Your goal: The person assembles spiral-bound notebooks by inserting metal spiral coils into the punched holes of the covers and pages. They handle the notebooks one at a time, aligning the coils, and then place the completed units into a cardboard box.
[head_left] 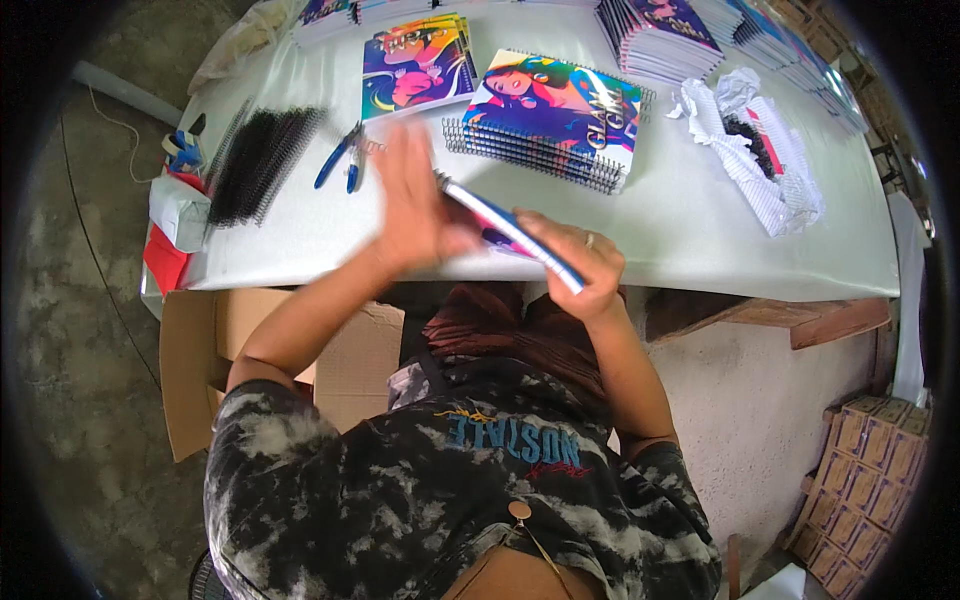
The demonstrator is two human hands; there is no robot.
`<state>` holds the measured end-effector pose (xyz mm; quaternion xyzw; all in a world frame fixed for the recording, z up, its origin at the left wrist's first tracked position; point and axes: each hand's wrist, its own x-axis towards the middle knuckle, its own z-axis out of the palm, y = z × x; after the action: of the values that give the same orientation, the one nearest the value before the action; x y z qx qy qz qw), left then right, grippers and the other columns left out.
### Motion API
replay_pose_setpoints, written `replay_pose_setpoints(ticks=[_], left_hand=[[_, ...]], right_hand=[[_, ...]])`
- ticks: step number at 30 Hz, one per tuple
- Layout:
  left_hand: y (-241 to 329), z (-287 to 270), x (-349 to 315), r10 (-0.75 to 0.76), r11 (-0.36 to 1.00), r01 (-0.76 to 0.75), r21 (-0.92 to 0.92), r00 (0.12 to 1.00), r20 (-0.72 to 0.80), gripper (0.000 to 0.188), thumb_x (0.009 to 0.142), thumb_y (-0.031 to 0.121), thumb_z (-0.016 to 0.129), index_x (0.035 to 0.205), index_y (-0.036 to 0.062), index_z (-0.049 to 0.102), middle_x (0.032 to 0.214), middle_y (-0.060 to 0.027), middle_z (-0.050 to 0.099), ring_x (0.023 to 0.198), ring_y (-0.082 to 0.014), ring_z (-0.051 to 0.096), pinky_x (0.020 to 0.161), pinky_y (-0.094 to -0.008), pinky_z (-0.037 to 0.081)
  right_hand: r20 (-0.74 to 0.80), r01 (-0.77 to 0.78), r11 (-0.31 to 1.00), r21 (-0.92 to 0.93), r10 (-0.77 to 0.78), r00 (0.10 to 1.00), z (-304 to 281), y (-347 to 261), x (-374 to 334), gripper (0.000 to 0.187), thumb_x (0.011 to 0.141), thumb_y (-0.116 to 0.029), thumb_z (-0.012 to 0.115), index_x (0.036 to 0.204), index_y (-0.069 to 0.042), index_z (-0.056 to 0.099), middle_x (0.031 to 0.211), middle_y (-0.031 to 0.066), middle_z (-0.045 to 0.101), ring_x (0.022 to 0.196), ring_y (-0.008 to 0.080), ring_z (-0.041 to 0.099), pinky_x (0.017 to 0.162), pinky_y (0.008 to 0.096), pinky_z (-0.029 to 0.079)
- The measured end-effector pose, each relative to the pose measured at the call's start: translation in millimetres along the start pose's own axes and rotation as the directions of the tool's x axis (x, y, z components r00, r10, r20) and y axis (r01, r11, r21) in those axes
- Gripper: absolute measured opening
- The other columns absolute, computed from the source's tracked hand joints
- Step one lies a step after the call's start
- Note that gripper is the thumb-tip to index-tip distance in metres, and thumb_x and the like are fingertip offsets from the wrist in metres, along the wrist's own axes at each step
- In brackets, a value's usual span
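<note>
Holding a thin notebook [510, 232] up on its edge above the white table [680, 220], the right hand [585, 265] pinches it (left hand [415, 205] flat, fingers spread, blurry) beside blue pliers [340, 157].
</note>
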<state>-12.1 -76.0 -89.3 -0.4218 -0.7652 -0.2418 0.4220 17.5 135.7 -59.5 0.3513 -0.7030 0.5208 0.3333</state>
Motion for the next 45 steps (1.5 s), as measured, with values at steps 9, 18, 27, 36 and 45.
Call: replay_pose_setpoints(ticks=[9, 18, 27, 36, 45], left_hand=[[-16, -6, 20, -0.202, 0.975, 0.193, 0.113, 0.977, 0.073, 0.11, 0.066, 0.076, 0.05, 0.132, -0.0092, 0.028, 0.136, -0.0288, 0.026, 0.128, -0.0432, 0.021, 0.099, -0.0612, 0.017], [-12, 0, 16, -0.149, 0.985, 0.14, 0.101, 0.986, 0.079, 0.111, 0.067, 0.079, 0.042, 0.136, -0.0062, 0.022, 0.142, -0.0288, 0.013, 0.13, -0.0458, 0.015, 0.103, -0.0602, 0.004], [-3, -11, 48, -0.204, 0.979, 0.199, 0.05, 0.97, 0.133, 0.103, 0.072, 0.072, 0.047, 0.137, -0.0027, 0.019, 0.137, -0.0297, 0.023, 0.13, -0.0423, 0.02, 0.104, -0.0563, 0.014], [5, -4, 39, -0.133, 0.98, 0.112, 0.163, 0.983, 0.123, 0.113, 0.068, 0.079, 0.042, 0.133, -0.0109, 0.02, 0.133, -0.0297, 0.027, 0.125, -0.0423, 0.025, 0.102, -0.0596, 0.014], [2, -4, 55, -0.212, 0.977, 0.207, 0.059, 0.972, 0.102, 0.104, 0.066, 0.074, 0.053, 0.127, -0.0084, 0.035, 0.129, -0.0301, 0.033, 0.121, -0.0447, 0.031, 0.103, -0.0539, 0.021]], right_hand=[[0.025, -0.059, 0.998, 0.038, 0.058, 0.998, 3, -2, 0, 0.029, 0.071, 0.014, 0.05, 0.094, 0.005, 0.064, 0.094, 0.0178, 0.066, 0.086, 0.0266, 0.066, 0.074, 0.0319, 0.053], [-0.018, -0.076, 0.997, 0.002, 0.076, 0.997, 9, -3, 4, 0.036, 0.066, 0.011, 0.055, 0.099, -0.001, 0.065, 0.095, 0.0123, 0.067, 0.083, 0.0252, 0.066, 0.072, 0.0334, 0.052], [-0.005, -0.049, 0.998, -0.049, 0.049, 0.999, 6, -5, 1, 0.035, 0.067, 0.008, 0.058, 0.1, -0.003, 0.065, 0.096, 0.0115, 0.066, 0.081, 0.0237, 0.066, 0.068, 0.0316, 0.052], [-0.045, -0.05, 0.999, -0.02, 0.049, 0.998, 11, -7, 2, 0.038, 0.065, 0.01, 0.057, 0.1, -0.001, 0.063, 0.094, 0.0123, 0.066, 0.077, 0.0249, 0.066, 0.065, 0.0314, 0.052], [-0.029, -0.039, 0.997, -0.065, 0.037, 0.999, 8, -8, 4, 0.035, 0.067, 0.008, 0.058, 0.1, -0.001, 0.064, 0.094, 0.013, 0.066, 0.079, 0.0244, 0.066, 0.066, 0.0322, 0.052]])
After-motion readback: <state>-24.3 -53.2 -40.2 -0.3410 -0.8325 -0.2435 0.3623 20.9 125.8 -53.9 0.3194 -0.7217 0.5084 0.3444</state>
